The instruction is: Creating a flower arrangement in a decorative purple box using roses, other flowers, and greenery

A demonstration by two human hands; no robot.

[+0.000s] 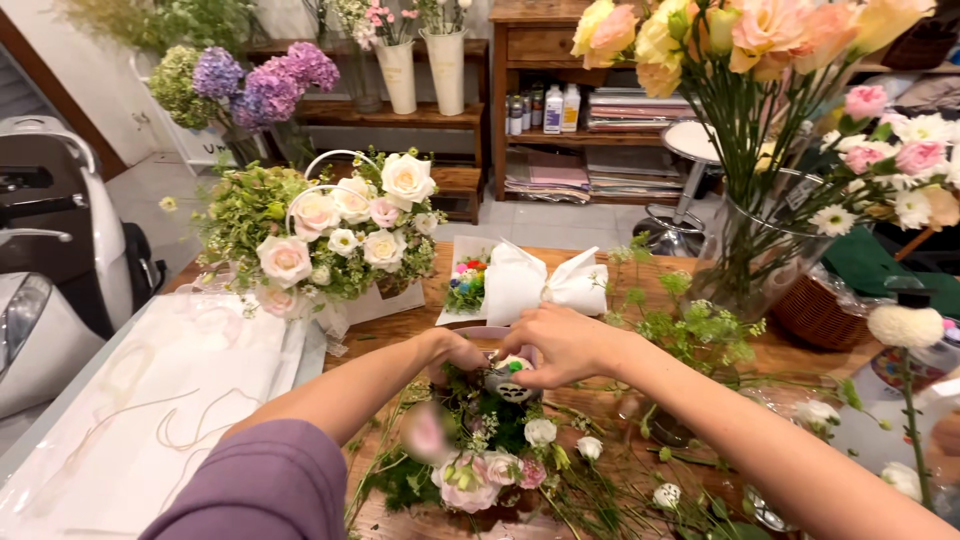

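Both hands meet over the middle of the wooden table [600, 262]: the right hand [565, 345] is curled with its fingertips pinched on a small white object with green and dark markings [508, 378], and the left hand [458, 352] closes in against its other side; whether the left fingers actually grip it or only steady it cannot be told, as the wrist hides them. The object sits at the top of a small flower arrangement [490, 450] of pink and white blooms and green stems, directly below the hands. Judged from its size, the object is light and probably rigid, best held by its sides between fingertips, as now; the blooms around it are soft and easily bruised, so pressure belongs on the object alone. The arrangement's long axis appears to run from the hands toward the camera, blooms nearest the viewer; the object's own facing cannot be determined. Beyond the hands lie a white wrapped bouquet [535, 283], a basket arrangement of cream roses [330, 225] to the left, and a glass vase of tall stems [745, 255] to the right.
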